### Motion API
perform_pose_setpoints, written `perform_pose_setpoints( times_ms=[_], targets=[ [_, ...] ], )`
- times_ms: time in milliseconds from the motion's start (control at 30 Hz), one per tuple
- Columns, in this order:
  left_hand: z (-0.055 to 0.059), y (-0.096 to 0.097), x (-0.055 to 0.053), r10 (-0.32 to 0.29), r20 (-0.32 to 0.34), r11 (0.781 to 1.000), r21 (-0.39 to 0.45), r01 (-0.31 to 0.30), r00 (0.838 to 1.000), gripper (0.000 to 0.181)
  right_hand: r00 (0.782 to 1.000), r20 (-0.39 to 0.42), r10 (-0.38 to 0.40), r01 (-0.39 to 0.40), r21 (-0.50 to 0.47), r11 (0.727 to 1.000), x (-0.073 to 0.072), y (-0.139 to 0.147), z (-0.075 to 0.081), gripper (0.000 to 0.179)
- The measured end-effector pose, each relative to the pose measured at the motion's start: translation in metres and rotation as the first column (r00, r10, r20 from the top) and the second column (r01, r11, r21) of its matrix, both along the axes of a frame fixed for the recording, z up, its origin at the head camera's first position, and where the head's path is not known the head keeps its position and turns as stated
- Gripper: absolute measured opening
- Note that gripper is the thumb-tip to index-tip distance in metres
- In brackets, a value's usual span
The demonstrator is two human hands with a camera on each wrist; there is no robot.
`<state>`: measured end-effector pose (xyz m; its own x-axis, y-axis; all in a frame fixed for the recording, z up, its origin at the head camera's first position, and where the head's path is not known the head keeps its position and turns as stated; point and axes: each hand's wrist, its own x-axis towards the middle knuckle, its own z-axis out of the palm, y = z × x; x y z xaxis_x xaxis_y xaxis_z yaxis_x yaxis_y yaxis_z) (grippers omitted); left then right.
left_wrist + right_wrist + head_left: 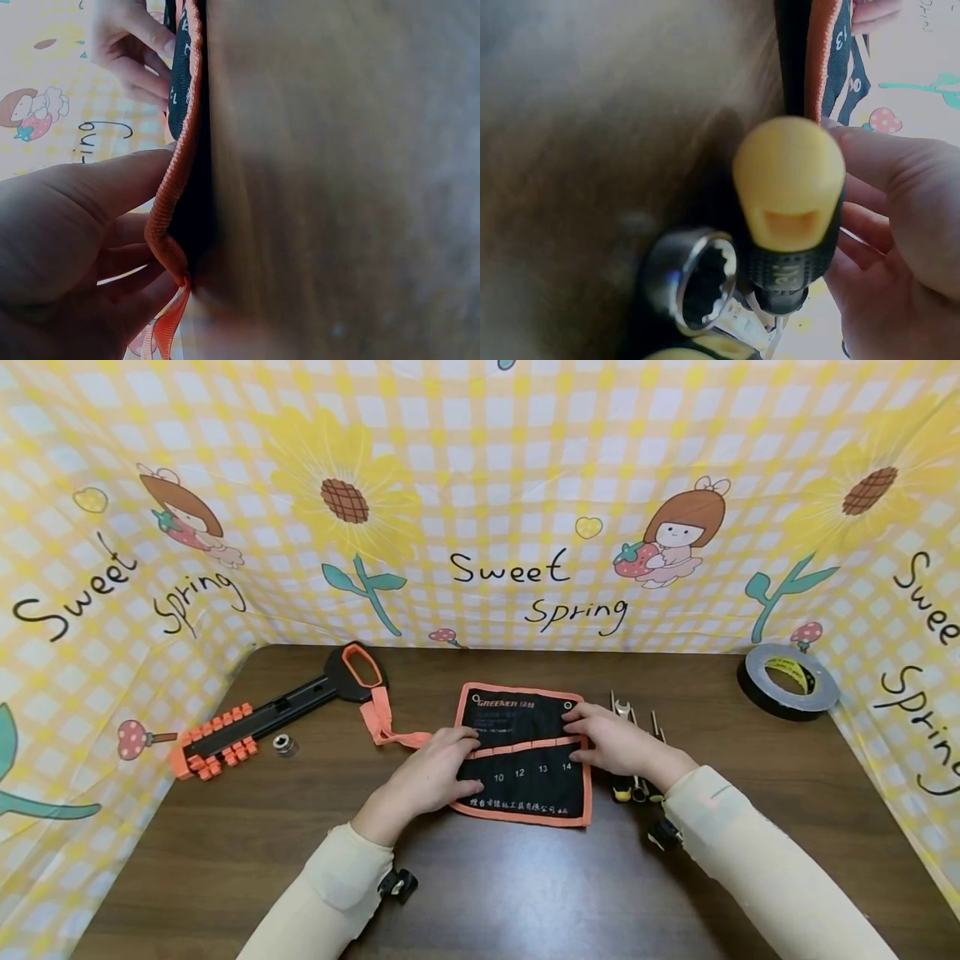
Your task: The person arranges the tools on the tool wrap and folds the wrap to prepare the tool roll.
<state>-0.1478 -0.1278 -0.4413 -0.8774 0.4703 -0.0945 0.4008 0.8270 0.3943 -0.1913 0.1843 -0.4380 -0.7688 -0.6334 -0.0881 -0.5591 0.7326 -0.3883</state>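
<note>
A black tool roll [525, 785] with orange trim and a row of numbered pockets lies spread on the table in the head view. My left hand [435, 772] rests on its left edge, thumb and fingers spread apart. On the opposite edge, my right hand [611, 739] touches the roll with thumb and fingertips. An orange strap [386, 727] trails off the left side, past my left fingers. Close beside my right hand lie a yellow-ended screwdriver [787, 187] and a ring-end wrench [697, 281], partly under the wrist in the head view.
To the left lies a black holder [277, 714] with orange clips and a looped handle. A small metal socket [284, 745] stands near it. At the back right is a roll of tape [787, 681]. A patterned cloth [495, 485] rises behind the table [525, 893].
</note>
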Motion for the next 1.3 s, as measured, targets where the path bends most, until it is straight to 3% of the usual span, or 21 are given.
perform_pose_setpoints(
  times_ms=[367, 633, 700, 867, 900, 1300],
  targets=[
    [-0.001, 0.002, -0.011, 0.020, 0.026, 0.999, -0.040, -0.019, 0.999, 0.065, 0.999, -0.039, -0.029, 0.029, 0.002, 1.000, 0.014, -0.002, -0.002, 0.040],
    [0.000, 0.001, -0.021, -0.026, 0.041, 0.999, -0.041, 0.028, 0.999, 0.065, 0.994, -0.089, -0.060, 0.060, -0.002, 0.998, 0.030, -0.005, -0.003, 0.037],
    [-0.006, -0.001, -0.025, -0.049, 0.033, 0.998, -0.045, 0.051, 0.998, 0.065, 0.992, -0.107, -0.063, 0.063, 0.002, 0.998, 0.035, -0.006, -0.003, 0.036],
    [-0.003, 0.000, -0.030, -0.068, 0.053, 0.995, -0.062, 0.072, 0.996, 0.064, 0.984, -0.160, -0.083, 0.085, 0.003, 0.996, 0.046, -0.009, -0.005, 0.034],
    [0.003, 0.003, -0.030, -0.059, 0.073, 0.996, -0.065, 0.064, 0.996, 0.064, 0.982, -0.169, -0.090, 0.092, 0.004, 0.996, 0.048, -0.011, -0.005, 0.033],
    [0.002, 0.007, -0.040, -0.076, 0.055, 0.993, -0.081, 0.081, 0.996, 0.057, 0.955, -0.253, -0.157, 0.162, 0.000, 0.987, 0.068, -0.022, -0.009, 0.021]
  ],
)
